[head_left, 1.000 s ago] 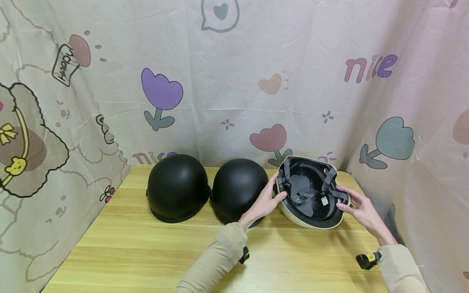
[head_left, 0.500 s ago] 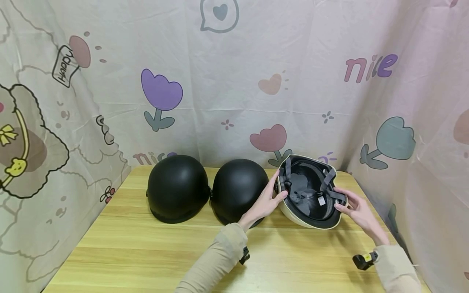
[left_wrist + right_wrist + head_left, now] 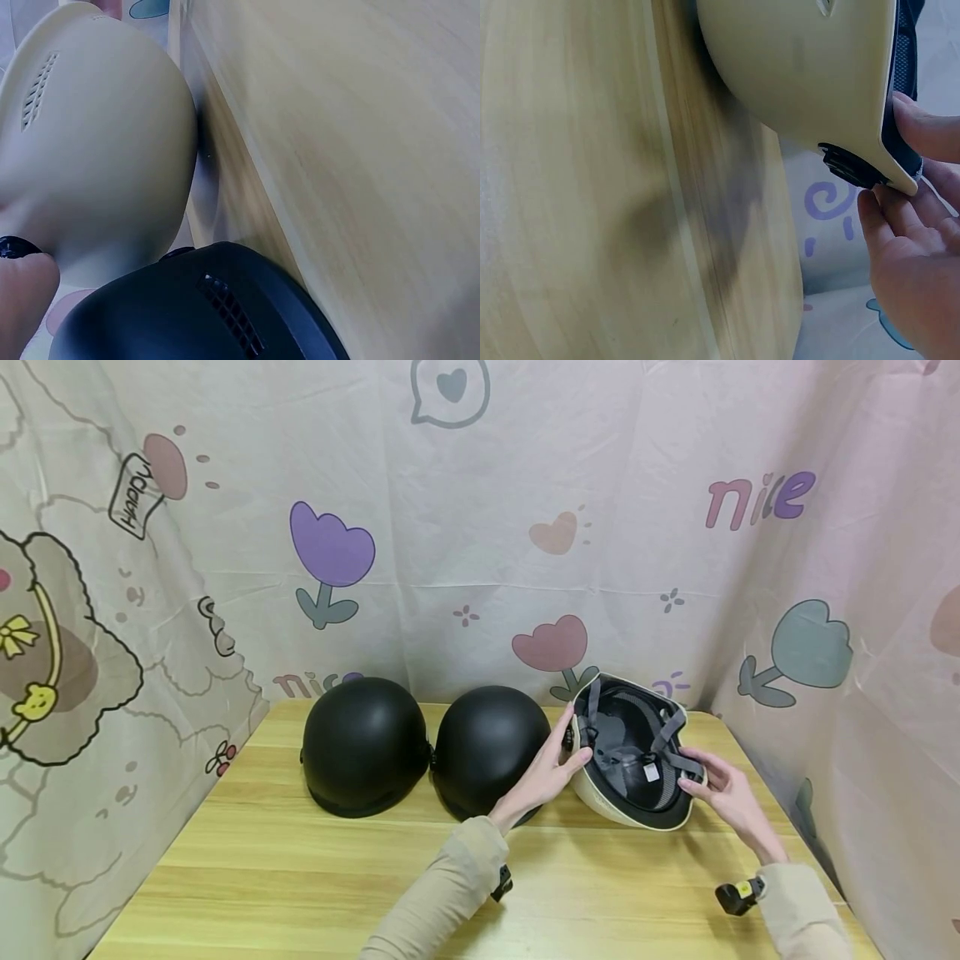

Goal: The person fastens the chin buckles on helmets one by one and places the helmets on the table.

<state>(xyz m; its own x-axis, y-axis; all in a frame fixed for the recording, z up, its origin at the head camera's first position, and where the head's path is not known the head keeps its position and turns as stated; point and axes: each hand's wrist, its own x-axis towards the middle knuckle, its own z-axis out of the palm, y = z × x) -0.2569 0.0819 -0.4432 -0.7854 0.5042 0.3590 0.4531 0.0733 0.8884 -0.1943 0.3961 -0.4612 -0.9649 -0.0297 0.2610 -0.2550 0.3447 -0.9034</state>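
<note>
A cream helmet [image 3: 600, 799] is tipped with its opening toward me, so its black lining and grey straps show. My left hand [image 3: 543, 777] grips its left rim; in the left wrist view part of that hand [image 3: 26, 296] shows beside the cream shell [image 3: 105, 142]. The right rim is pinched by my right hand [image 3: 731, 797], its thumb on the inner edge. The right wrist view has the fingers [image 3: 904, 214] by a black side fitting [image 3: 851, 165]. Just left of the cream helmet sits a black helmet [image 3: 487, 743], partly covered by my left hand.
Another black helmet [image 3: 363, 747] stands at the left, close against the middle one. All three are along the back of the wooden table [image 3: 300, 885]. A printed curtain [image 3: 465, 527] hangs behind and at both sides. Each wrist wears a small black camera [image 3: 735, 897].
The cream helmet has turned slightly, its right side shifting left. My right hand has moved a little left with it, while my left hand has barely moved. The black helmets stay put.
</note>
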